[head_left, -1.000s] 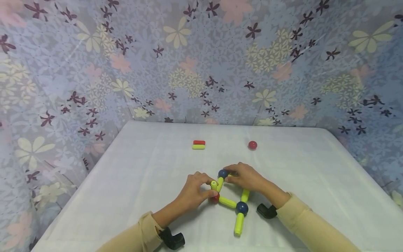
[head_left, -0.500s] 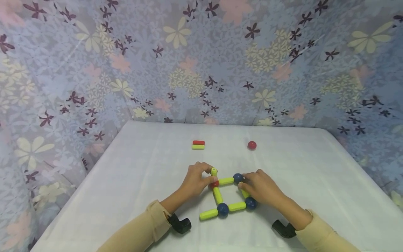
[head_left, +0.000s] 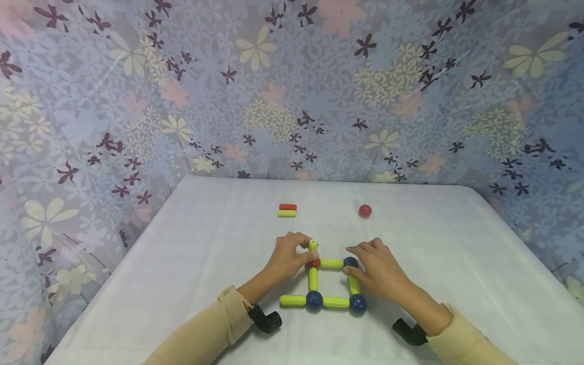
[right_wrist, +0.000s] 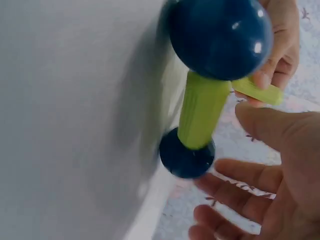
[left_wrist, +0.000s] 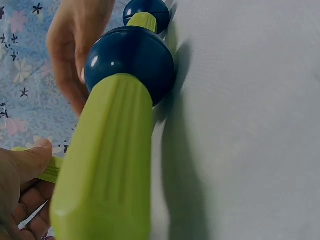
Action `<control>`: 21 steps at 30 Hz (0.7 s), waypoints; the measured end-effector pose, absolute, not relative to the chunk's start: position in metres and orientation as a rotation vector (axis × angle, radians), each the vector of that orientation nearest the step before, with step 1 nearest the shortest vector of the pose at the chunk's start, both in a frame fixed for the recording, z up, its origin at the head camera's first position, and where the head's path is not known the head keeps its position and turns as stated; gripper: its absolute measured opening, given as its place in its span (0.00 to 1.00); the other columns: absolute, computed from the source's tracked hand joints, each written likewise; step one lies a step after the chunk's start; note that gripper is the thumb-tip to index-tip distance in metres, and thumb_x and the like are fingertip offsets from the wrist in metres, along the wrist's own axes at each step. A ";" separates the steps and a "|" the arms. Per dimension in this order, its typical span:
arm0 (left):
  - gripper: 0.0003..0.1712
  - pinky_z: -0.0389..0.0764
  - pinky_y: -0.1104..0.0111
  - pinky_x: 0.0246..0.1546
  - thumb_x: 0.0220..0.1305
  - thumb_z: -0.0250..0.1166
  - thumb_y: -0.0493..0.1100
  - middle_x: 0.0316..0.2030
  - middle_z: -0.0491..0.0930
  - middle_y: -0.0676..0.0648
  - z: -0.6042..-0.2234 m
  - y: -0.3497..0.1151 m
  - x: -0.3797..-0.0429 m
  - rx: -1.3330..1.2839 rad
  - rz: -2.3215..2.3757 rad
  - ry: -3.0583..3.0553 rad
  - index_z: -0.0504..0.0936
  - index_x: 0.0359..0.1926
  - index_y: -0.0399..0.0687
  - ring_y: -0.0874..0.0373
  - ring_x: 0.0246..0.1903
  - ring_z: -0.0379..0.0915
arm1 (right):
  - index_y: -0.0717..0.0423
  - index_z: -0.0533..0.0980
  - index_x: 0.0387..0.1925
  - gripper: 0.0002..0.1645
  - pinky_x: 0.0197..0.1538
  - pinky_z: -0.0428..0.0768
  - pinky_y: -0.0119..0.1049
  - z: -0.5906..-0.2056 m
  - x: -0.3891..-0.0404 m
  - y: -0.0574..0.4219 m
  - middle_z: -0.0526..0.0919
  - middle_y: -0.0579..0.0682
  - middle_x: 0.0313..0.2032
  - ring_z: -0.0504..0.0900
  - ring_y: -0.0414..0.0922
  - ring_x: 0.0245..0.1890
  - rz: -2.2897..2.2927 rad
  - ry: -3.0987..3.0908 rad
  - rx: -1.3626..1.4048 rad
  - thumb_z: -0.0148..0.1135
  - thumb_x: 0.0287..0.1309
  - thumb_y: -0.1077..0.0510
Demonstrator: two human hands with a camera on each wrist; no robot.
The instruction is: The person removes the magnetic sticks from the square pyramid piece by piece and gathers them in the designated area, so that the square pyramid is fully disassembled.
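Yellow-green ribbed rods and balls form a flat square on the table, a toy building set by its look. Its corners are a red ball (head_left: pixel 312 264) at far left and blue balls at the others. From the near-left blue ball (head_left: pixel 314 300), an extra rod (head_left: pixel 293 300) sticks out leftward. An upright rod (head_left: pixel 313 245) stands on the red ball; my left hand (head_left: pixel 286 259) pinches it low down, thumb overlapping the ball. My right hand (head_left: pixel 383 271) hovers by the far-right blue ball (head_left: pixel 350 262), fingers spread and apart from it in the right wrist view.
Farther back on the white-covered table (head_left: pixel 219 223) lie a red rod (head_left: pixel 288 207) and a yellow-green rod (head_left: pixel 287 214), side by side. A loose red ball (head_left: pixel 365 211) sits to their right. Flowered cloth (head_left: pixel 292 91) hangs behind. Each wrist carries a black curved piece (head_left: pixel 268 320).
The square has turned clockwise, its extra rod swinging from pointing toward me to pointing left. My right hand has let go of the far-right blue ball; the left keeps its pinch.
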State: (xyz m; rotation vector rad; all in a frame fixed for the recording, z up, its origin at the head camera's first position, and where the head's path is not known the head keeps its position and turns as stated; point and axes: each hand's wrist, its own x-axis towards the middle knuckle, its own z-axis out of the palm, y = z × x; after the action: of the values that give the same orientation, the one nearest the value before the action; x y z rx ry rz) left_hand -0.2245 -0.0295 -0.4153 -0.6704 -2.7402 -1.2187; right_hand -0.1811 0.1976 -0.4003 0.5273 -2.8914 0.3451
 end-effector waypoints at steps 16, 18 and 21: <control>0.14 0.64 0.59 0.50 0.56 0.67 0.47 0.39 0.83 0.50 -0.416 -0.029 -0.223 -0.650 -1.253 -2.716 0.82 0.42 0.48 0.55 0.43 0.72 | 0.49 0.83 0.40 0.14 0.38 0.66 0.31 -0.412 -0.218 0.178 0.86 0.41 0.36 0.69 0.37 0.34 0.692 -3.015 0.710 0.70 0.48 0.52; 0.13 0.64 0.60 0.49 0.56 0.68 0.47 0.38 0.83 0.50 -0.415 -0.030 -0.223 -0.648 -1.267 -2.714 0.82 0.42 0.48 0.55 0.43 0.72 | 0.47 0.84 0.39 0.13 0.37 0.65 0.30 -0.412 -0.219 0.178 0.86 0.39 0.36 0.68 0.37 0.34 0.702 -3.023 0.704 0.69 0.49 0.51; 0.13 0.65 0.61 0.47 0.55 0.68 0.47 0.38 0.83 0.50 -0.415 -0.032 -0.223 -0.631 -1.312 -2.720 0.82 0.41 0.49 0.53 0.43 0.72 | 0.46 0.84 0.39 0.13 0.36 0.64 0.30 -0.412 -0.219 0.179 0.85 0.38 0.35 0.67 0.37 0.33 0.713 -3.040 0.687 0.69 0.49 0.51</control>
State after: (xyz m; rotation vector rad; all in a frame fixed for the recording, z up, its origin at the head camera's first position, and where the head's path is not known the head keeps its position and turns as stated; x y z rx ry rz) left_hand -0.2228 -0.0324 -0.4153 -0.6308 -2.7200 -1.3121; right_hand -0.2192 0.1787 -0.4120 0.6874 -3.0399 0.7131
